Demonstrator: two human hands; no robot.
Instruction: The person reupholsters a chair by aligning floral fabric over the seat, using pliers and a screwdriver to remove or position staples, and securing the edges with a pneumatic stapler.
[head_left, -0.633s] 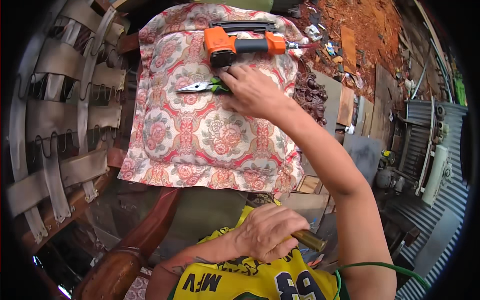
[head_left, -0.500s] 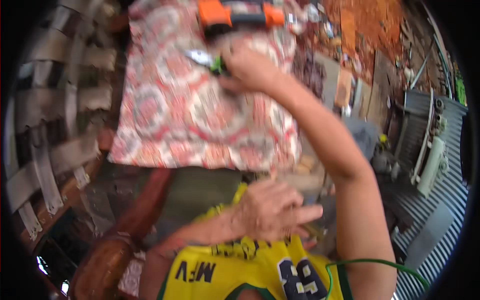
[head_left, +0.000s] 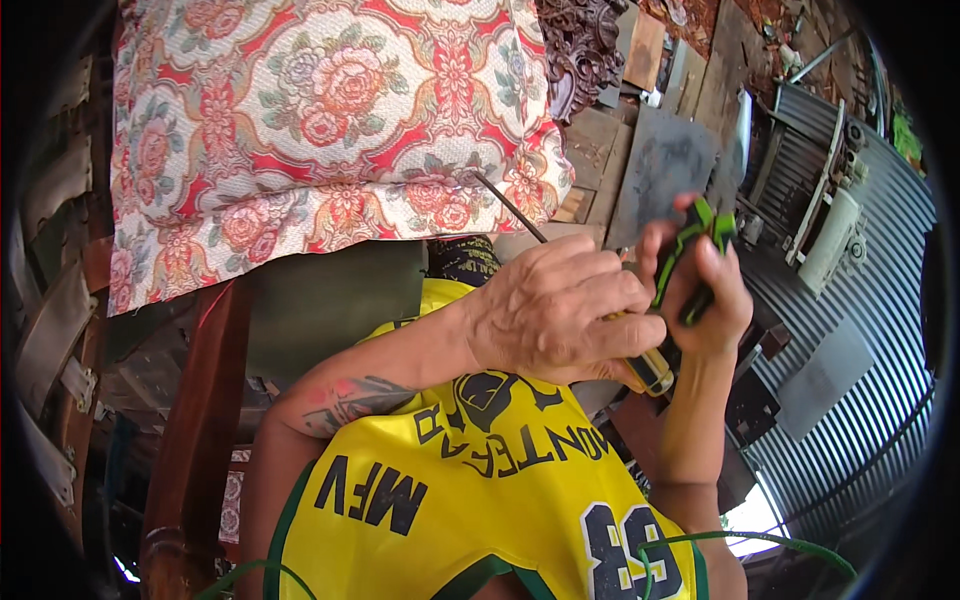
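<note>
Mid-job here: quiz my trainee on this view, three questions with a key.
1. Which hand grips the amber-handled tool?
2. True or false: the pliers are lying on the flowered cushion.
3. Fill in the blank: the wearer's shirt is mostly ____.

Key:
1. The left hand.
2. False; the right hand holds them, clear of the cushion.
3. Yellow.

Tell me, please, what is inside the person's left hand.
The left hand wraps a screwdriver: its dark shaft shows on one side, its amber handle end on the other. The fingers cover the handle's middle.
</note>
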